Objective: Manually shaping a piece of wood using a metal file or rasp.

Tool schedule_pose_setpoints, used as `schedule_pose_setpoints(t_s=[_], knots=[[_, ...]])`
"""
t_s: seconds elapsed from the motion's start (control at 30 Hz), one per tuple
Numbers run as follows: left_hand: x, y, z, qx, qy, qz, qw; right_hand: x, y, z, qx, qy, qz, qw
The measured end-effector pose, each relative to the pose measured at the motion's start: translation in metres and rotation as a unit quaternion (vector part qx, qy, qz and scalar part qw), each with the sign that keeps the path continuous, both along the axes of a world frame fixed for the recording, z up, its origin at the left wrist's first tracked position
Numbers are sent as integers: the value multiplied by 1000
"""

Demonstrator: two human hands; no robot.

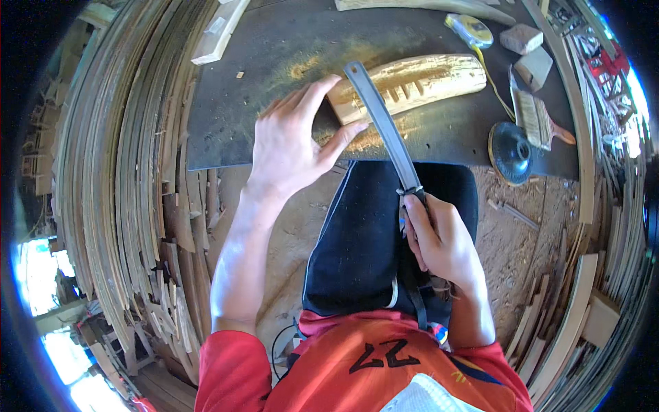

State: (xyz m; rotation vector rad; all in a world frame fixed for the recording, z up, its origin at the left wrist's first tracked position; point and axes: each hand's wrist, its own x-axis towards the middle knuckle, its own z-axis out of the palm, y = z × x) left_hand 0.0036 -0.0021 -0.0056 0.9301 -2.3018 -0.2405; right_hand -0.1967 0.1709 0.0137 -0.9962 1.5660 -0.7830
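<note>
A curved, pale piece of wood [446, 74] with several short notches cut into its near side lies on the dark tabletop [254, 130]. My left hand [292, 134] grips its left end, with the thumb at the near edge and the fingers at the far side. In my right hand [439, 237], the fingers are wrapped round the dark handle of a long, narrow grey metal tool [386, 127]. Its flat strip, with a hole near the tip, slants across the wood to the left of the notches. Whether it is a file or a saw I cannot tell.
Right of the wood lie a yellow tape measure [470, 31], two small wood blocks [522, 39], a paintbrush [534, 118] and a round black disc [510, 152]. A pale board [221, 31] rests at the far left. Long wood strips [130, 137] stand along the left side.
</note>
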Motion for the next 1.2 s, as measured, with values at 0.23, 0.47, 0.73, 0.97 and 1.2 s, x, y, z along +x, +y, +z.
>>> schedule_pose_setpoints(t_s=[0.23, 0.47, 0.73, 0.97, 1.2], knots=[[0, -5, 1, -2, 9, 9, 1000, 10, -27, -11, -220, 170, 17, 960], [-5, -6, 5, 19, 1, 9, 1000, 4, -25, 3, -93, 57, 10, 994], [-2, -5, 0, -15, 4, 0, 1000, -1, -14, 6, -44, 26, 11, 999], [-2, -7, 3, -25, 23, -6, 999, 7, -21, 2, -92, 55, 19, 994], [-3, -9, 4, 25, 8, -4, 1000, 8, -43, 9, -94, 13, 7, 995]])
